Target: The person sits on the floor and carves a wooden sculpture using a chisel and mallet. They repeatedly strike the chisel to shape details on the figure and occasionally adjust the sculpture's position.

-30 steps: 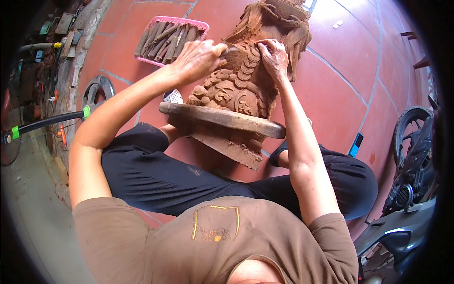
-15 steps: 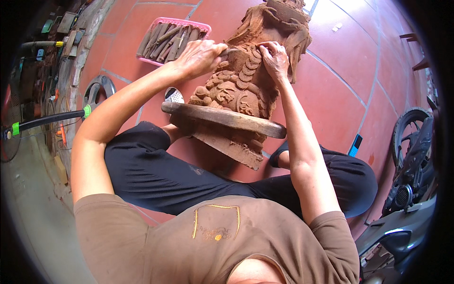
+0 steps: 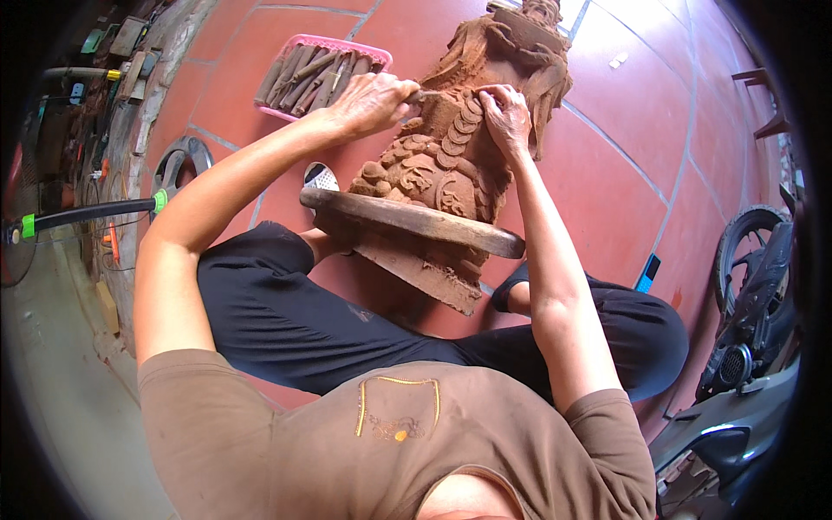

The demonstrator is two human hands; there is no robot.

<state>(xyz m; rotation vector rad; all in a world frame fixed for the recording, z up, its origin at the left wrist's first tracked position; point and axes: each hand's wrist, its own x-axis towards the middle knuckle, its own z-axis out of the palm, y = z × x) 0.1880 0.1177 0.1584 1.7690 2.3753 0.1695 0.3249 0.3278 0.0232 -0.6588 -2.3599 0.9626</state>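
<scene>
My left hand (image 3: 371,104) is clamping a carving tool (image 3: 416,96). My right hand (image 3: 508,119) is touching the wooden statue (image 3: 458,143), can't tell if it's pinching.

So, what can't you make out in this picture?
In the head view:
Most of the tool: hidden inside the left hand.
Whether the right hand pinches anything: the hand itself covers that spot.
Top of the carved figure: cut off by the upper edge.
Near right corner of the pink basket: behind the left hand and forearm.
Face of the blue phone-like device: too small.
</scene>
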